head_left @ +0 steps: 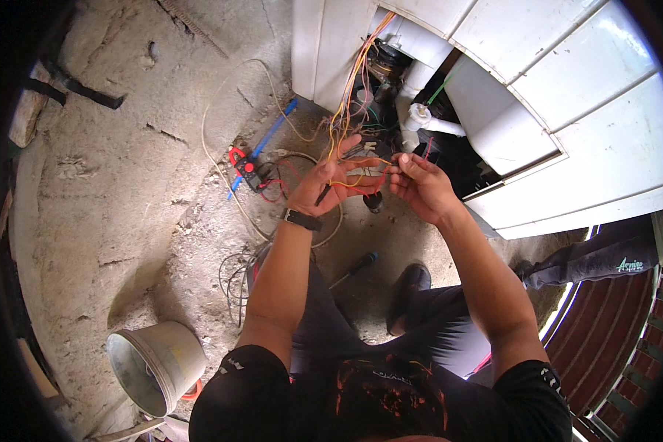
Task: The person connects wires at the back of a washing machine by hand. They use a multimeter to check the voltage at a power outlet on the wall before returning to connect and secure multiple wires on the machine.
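My right hand (422,186) pinches the end of a thin yellow wire (356,182) between thumb and fingertips. My left hand (327,184) wears a dark wristband and is turned palm up, its fingers stretched out and spread toward the right hand. The yellow wire runs across its palm and fingers. A short dark piece (323,194) shows at the palm; its kind is unclear. From the wall opening above, a bundle of orange and yellow wires (362,66) hangs down to the hands. More wires are tangled just behind the fingers.
A red and black clamp meter (247,169) lies on the floor beside a blue rod (274,130). White pipes (418,114) fill the opening in the white panelled wall (604,118). A screwdriver (362,261) lies near my feet. A pale bucket (162,365) lies tipped at lower left.
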Available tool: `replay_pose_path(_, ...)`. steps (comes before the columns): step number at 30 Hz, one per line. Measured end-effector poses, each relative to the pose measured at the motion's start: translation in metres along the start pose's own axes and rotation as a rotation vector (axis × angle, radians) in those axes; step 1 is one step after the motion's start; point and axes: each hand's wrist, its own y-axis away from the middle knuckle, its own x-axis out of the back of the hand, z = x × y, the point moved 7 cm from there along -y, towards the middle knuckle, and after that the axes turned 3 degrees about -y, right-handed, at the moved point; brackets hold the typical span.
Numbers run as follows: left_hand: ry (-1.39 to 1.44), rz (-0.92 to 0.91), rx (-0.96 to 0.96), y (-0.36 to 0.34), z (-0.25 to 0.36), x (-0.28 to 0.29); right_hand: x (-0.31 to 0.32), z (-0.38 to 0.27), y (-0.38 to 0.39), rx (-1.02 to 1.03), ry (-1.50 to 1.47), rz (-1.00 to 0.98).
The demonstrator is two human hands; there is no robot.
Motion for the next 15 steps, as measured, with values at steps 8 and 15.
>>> replay_pose_path(8, 0.038, 0.043, 0.023, -0.002, -0.005, 0.0071, -0.0006, -0.0017, -0.0038, 0.028, 0.012, -0.021)
replay_pose_path(15, 0.073, 0.031, 0.025, -0.0057, -0.0067, 0.0083, -0.0016, -0.005, -0.0022, 0.032, 0.032, 0.018)
